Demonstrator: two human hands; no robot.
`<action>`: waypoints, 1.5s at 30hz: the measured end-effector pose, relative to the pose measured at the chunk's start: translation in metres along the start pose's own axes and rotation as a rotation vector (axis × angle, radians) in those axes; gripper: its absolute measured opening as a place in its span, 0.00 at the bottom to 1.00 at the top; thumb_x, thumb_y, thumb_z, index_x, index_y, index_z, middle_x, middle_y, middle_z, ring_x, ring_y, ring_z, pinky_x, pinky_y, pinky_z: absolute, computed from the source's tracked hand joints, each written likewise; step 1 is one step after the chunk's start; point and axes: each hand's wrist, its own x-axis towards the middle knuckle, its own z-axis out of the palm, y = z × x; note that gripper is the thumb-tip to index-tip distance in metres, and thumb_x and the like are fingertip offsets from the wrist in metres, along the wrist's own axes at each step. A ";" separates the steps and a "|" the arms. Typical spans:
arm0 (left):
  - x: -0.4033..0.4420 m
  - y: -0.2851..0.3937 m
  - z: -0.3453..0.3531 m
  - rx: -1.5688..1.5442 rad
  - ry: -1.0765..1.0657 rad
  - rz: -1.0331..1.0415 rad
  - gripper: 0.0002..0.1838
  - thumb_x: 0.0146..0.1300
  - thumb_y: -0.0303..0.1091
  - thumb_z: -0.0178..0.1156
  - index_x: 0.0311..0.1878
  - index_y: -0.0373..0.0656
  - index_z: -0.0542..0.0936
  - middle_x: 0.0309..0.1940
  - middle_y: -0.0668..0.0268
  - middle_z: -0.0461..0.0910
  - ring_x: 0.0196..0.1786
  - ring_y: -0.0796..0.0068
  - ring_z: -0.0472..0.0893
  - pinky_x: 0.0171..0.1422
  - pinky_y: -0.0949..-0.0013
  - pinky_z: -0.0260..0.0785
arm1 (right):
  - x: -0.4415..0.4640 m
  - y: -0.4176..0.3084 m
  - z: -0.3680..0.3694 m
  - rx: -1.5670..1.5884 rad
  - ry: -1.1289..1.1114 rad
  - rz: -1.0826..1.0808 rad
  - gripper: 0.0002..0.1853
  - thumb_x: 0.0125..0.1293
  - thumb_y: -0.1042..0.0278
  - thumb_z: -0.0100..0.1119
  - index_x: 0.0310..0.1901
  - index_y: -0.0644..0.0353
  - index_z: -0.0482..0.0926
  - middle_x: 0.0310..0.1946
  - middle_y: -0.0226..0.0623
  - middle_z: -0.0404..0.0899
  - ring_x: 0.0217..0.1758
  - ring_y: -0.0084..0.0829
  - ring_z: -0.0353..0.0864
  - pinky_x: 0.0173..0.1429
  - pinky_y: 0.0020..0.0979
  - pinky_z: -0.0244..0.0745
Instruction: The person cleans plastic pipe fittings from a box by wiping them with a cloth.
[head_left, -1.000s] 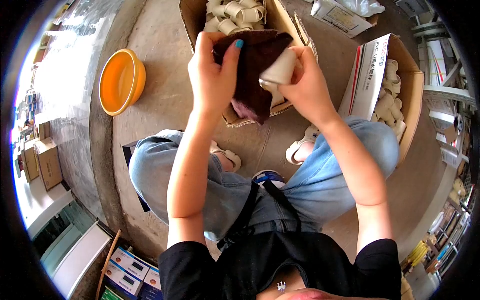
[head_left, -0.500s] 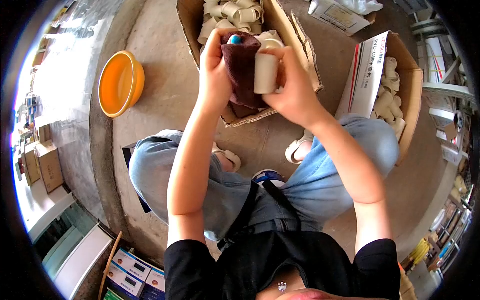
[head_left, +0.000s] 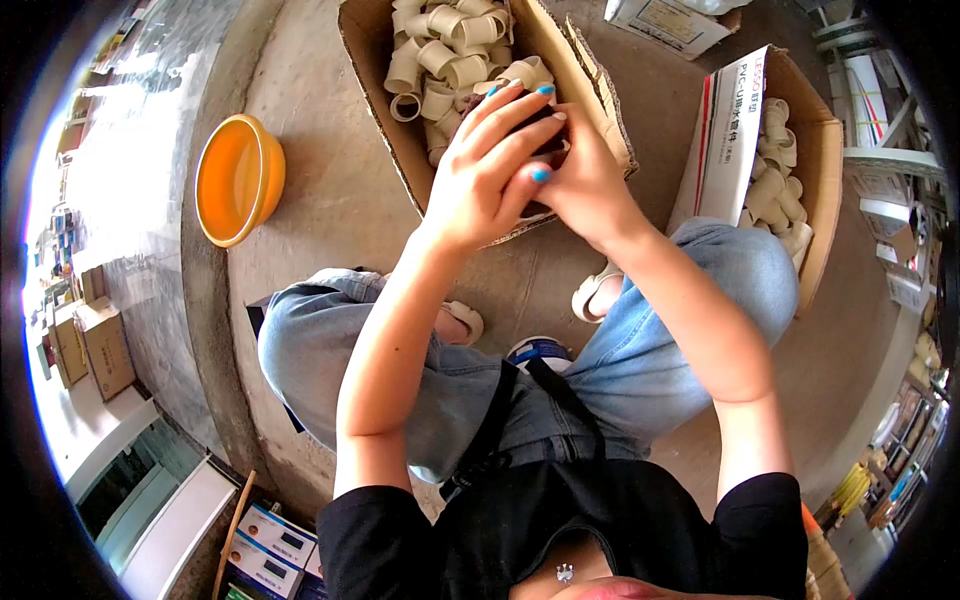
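Note:
Over the near end of a cardboard box [head_left: 385, 135], my two hands are pressed together around a dark brown cloth [head_left: 541, 122]. My left hand [head_left: 492, 165] lies on top, its fingers curved over the cloth and its thumb against the right hand. From the other side my right hand [head_left: 590, 180] wraps around the bundle. The cream pipe fitting seen in the right hand in the earlier frame is hidden by cloth and fingers. Loose cream pipe fittings [head_left: 465, 70] fill the box beneath and beyond my hands.
To the right stands a second open carton [head_left: 822, 190] of similar fittings, its white printed flap [head_left: 722, 135] folded outward. An orange basin [head_left: 240, 180] sits on the floor at left. Another white box [head_left: 670, 25] is at the back. Shelves run along the right edge.
My left hand has turned over and closed across the front of the bundle, bringing the cloth over the pipe fitting. Both hands are closer together, and the fitting is out of sight.

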 end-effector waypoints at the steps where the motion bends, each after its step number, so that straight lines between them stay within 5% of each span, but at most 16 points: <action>1: -0.003 -0.002 0.002 -0.032 0.016 -0.039 0.18 0.64 0.41 0.50 0.49 0.40 0.79 0.51 0.53 0.75 0.58 0.50 0.71 0.64 0.54 0.61 | -0.004 -0.005 0.002 -0.058 0.017 -0.010 0.26 0.46 0.70 0.66 0.47 0.66 0.67 0.42 0.54 0.75 0.47 0.48 0.77 0.51 0.38 0.71; 3: -0.005 -0.004 0.004 -0.132 0.060 -0.125 0.20 0.68 0.42 0.44 0.52 0.40 0.77 0.52 0.52 0.74 0.57 0.52 0.72 0.64 0.58 0.62 | -0.005 -0.007 0.006 -0.075 0.034 -0.037 0.25 0.44 0.72 0.65 0.44 0.65 0.66 0.39 0.54 0.75 0.45 0.49 0.77 0.49 0.38 0.72; 6: -0.004 0.000 0.007 -0.342 0.178 -0.329 0.22 0.69 0.44 0.43 0.53 0.39 0.77 0.52 0.52 0.74 0.56 0.53 0.73 0.62 0.62 0.62 | -0.005 -0.002 0.002 -0.082 -0.044 -0.024 0.26 0.45 0.82 0.61 0.48 0.63 0.63 0.37 0.36 0.73 0.43 0.25 0.75 0.45 0.26 0.73; 10: -0.007 0.010 0.012 -0.838 0.311 -0.656 0.28 0.71 0.49 0.39 0.63 0.36 0.66 0.53 0.56 0.74 0.55 0.65 0.73 0.62 0.65 0.61 | -0.002 0.006 0.004 0.073 0.045 -0.177 0.25 0.42 0.78 0.65 0.44 0.64 0.66 0.34 0.49 0.76 0.37 0.43 0.79 0.42 0.35 0.73; 11: -0.017 0.000 0.010 -0.914 0.197 -0.691 0.32 0.71 0.51 0.38 0.68 0.36 0.57 0.58 0.58 0.70 0.59 0.69 0.69 0.64 0.67 0.59 | 0.001 0.006 0.002 0.030 0.028 -0.201 0.25 0.42 0.79 0.65 0.43 0.63 0.65 0.34 0.47 0.76 0.36 0.39 0.79 0.42 0.32 0.73; 14: -0.020 0.000 0.013 -0.997 0.171 -0.654 0.32 0.71 0.49 0.41 0.71 0.38 0.52 0.63 0.57 0.63 0.64 0.69 0.64 0.67 0.69 0.55 | 0.007 0.006 -0.003 0.074 0.035 -0.129 0.27 0.43 0.75 0.69 0.45 0.65 0.66 0.35 0.42 0.75 0.38 0.31 0.77 0.43 0.30 0.73; 15: -0.019 0.000 0.007 -1.109 0.105 -0.644 0.33 0.68 0.39 0.47 0.71 0.38 0.48 0.66 0.57 0.59 0.68 0.69 0.59 0.70 0.70 0.50 | 0.009 0.002 -0.008 0.101 0.010 -0.073 0.28 0.44 0.72 0.70 0.46 0.66 0.67 0.37 0.41 0.74 0.39 0.29 0.76 0.44 0.29 0.73; 19: -0.017 -0.006 0.003 -0.749 0.058 -0.666 0.32 0.60 0.18 0.51 0.68 0.35 0.56 0.63 0.57 0.65 0.64 0.73 0.63 0.68 0.71 0.52 | 0.014 0.004 -0.008 0.143 0.014 -0.056 0.27 0.45 0.71 0.69 0.47 0.66 0.67 0.37 0.42 0.74 0.39 0.32 0.76 0.46 0.31 0.73; 24: -0.010 -0.008 0.007 -0.335 0.187 -0.578 0.25 0.58 0.13 0.44 0.61 0.34 0.69 0.56 0.58 0.75 0.58 0.74 0.73 0.63 0.71 0.62 | 0.010 -0.002 -0.006 -0.075 -0.091 -0.112 0.29 0.48 0.73 0.67 0.51 0.66 0.64 0.42 0.44 0.74 0.45 0.35 0.77 0.49 0.32 0.74; 26: -0.009 -0.014 0.002 -0.151 0.127 -0.417 0.27 0.54 0.12 0.46 0.59 0.37 0.71 0.56 0.57 0.74 0.58 0.68 0.75 0.62 0.69 0.65 | 0.008 -0.012 -0.009 -0.211 -0.136 -0.106 0.29 0.51 0.76 0.65 0.54 0.66 0.63 0.47 0.44 0.74 0.49 0.31 0.77 0.52 0.30 0.74; 30: -0.002 0.000 -0.001 0.161 -0.040 -0.202 0.28 0.49 0.14 0.51 0.57 0.42 0.74 0.55 0.56 0.74 0.56 0.57 0.76 0.58 0.64 0.70 | 0.003 -0.017 -0.012 -0.676 0.017 -0.322 0.33 0.43 0.61 0.72 0.48 0.69 0.67 0.42 0.56 0.76 0.45 0.51 0.78 0.49 0.40 0.75; 34: -0.004 -0.007 0.000 0.336 -0.053 0.052 0.23 0.48 0.22 0.55 0.52 0.40 0.77 0.53 0.57 0.75 0.56 0.59 0.76 0.58 0.64 0.70 | 0.004 -0.018 -0.016 -0.597 -0.117 -0.082 0.31 0.43 0.64 0.71 0.46 0.71 0.68 0.38 0.55 0.78 0.43 0.51 0.79 0.48 0.41 0.75; 36: -0.004 -0.009 0.001 0.293 0.050 0.070 0.22 0.47 0.21 0.56 0.49 0.41 0.80 0.51 0.57 0.77 0.55 0.60 0.77 0.58 0.63 0.70 | 0.004 -0.015 -0.016 -0.515 -0.087 -0.203 0.30 0.43 0.65 0.70 0.47 0.69 0.68 0.36 0.54 0.78 0.42 0.51 0.79 0.48 0.41 0.75; 39: -0.009 -0.003 0.006 0.142 0.222 -0.137 0.25 0.47 0.11 0.51 0.49 0.41 0.80 0.51 0.56 0.78 0.55 0.59 0.77 0.59 0.65 0.70 | 0.005 -0.007 -0.012 -0.472 -0.049 -0.343 0.30 0.44 0.65 0.70 0.49 0.65 0.68 0.39 0.52 0.78 0.43 0.50 0.79 0.47 0.40 0.75; 42: -0.019 0.002 0.012 -0.215 0.365 -0.605 0.21 0.54 0.15 0.53 0.54 0.34 0.75 0.46 0.60 0.80 0.49 0.73 0.77 0.55 0.71 0.68 | 0.002 -0.009 -0.012 -0.590 -0.074 -0.562 0.31 0.45 0.66 0.70 0.50 0.65 0.67 0.43 0.51 0.76 0.43 0.48 0.79 0.47 0.40 0.75; 45: -0.023 0.002 0.008 -0.475 0.348 -0.767 0.18 0.57 0.18 0.53 0.53 0.32 0.74 0.43 0.65 0.79 0.44 0.80 0.75 0.51 0.75 0.68 | 0.003 -0.002 -0.015 -0.554 -0.089 -0.641 0.30 0.46 0.67 0.69 0.51 0.64 0.67 0.46 0.50 0.75 0.46 0.48 0.78 0.49 0.40 0.75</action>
